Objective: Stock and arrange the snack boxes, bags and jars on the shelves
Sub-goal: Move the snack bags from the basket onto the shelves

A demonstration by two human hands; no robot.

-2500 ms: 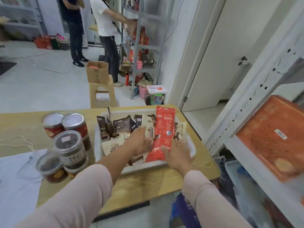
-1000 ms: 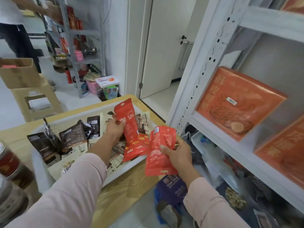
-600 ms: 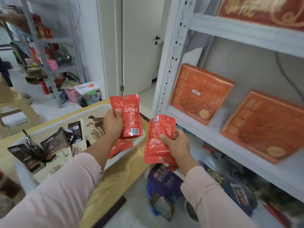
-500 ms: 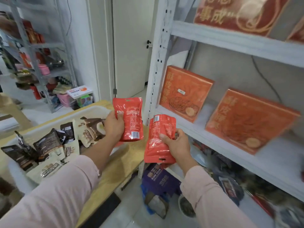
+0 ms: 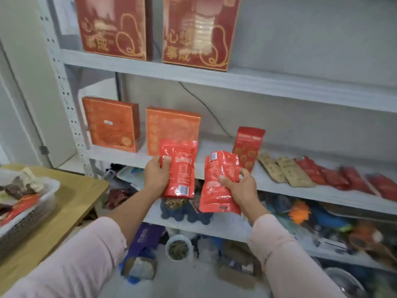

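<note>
Two held bags (image 5: 182, 166) (image 5: 214, 198), two orange boxes (image 5: 111, 124) (image 5: 171, 125), two maroon boxes (image 5: 113, 26) (image 5: 199, 31).

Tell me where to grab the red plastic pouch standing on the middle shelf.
Probably pinch the top strip of the upright red plastic pouch, coming from the front: it stands on its base facing outward, and tan flat packets lie close on its right.

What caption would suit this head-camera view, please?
Left hand holds one glossy red snack pouch, right hand a second red pouch, facing a white metal shelf.
</note>
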